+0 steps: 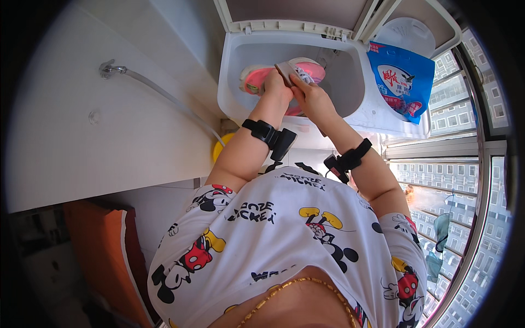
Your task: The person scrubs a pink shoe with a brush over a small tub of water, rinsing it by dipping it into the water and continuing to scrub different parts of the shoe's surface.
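A pair of pink shoes with pale soles lies in the open tub (347,82) of a white washing machine. The left pink shoe (252,76) leans near the tub's left wall; the right pink shoe (314,68), with white laces, is beside it. Over them, my left hand (277,86) is closed at a flat brown slab-like object (284,71) whose kind I cannot make out. My right hand (316,99) meets it from the right, its fingers bent over the object's edge. The left fingertips are mostly hidden. Both wrists touch or nearly touch over the tub.
A raised lid (295,11) stands behind the tub. On the machine's right top is a blue detergent bag (404,82), beside another raised lid. A tap with a grey hose (164,93) runs along the left wall to a yellow object (221,146). Windows (454,169) line the right.
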`<state>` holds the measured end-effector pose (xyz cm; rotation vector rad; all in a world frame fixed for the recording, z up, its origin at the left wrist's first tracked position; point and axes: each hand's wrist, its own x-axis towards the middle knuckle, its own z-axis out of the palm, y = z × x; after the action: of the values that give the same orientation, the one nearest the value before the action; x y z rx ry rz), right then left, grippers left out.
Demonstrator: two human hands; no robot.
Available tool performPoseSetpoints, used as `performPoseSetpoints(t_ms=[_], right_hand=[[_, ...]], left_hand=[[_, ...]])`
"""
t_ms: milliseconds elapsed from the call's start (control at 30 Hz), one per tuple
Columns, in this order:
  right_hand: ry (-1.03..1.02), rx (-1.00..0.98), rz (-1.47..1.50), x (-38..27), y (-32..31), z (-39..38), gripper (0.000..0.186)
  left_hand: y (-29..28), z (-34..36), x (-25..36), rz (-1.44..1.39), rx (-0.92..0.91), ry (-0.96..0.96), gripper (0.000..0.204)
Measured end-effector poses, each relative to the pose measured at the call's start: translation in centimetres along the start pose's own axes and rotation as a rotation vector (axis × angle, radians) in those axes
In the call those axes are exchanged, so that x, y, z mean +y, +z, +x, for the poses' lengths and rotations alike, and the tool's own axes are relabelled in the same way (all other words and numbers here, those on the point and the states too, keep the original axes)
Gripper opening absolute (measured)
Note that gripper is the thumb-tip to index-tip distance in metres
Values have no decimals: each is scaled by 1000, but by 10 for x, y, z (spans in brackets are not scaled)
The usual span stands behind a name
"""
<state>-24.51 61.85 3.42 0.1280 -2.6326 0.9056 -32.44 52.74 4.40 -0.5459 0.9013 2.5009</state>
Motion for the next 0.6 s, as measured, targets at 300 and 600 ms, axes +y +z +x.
performPoseSetpoints(t_ms=[300, 600], right_hand=[[637, -90, 489, 88, -19, 88, 36], [964, -576, 177, 145, -4, 92, 20]], left_hand=[[-38, 37, 10, -195, -150, -54, 39], [-13, 2, 85, -211, -353, 14, 37]])
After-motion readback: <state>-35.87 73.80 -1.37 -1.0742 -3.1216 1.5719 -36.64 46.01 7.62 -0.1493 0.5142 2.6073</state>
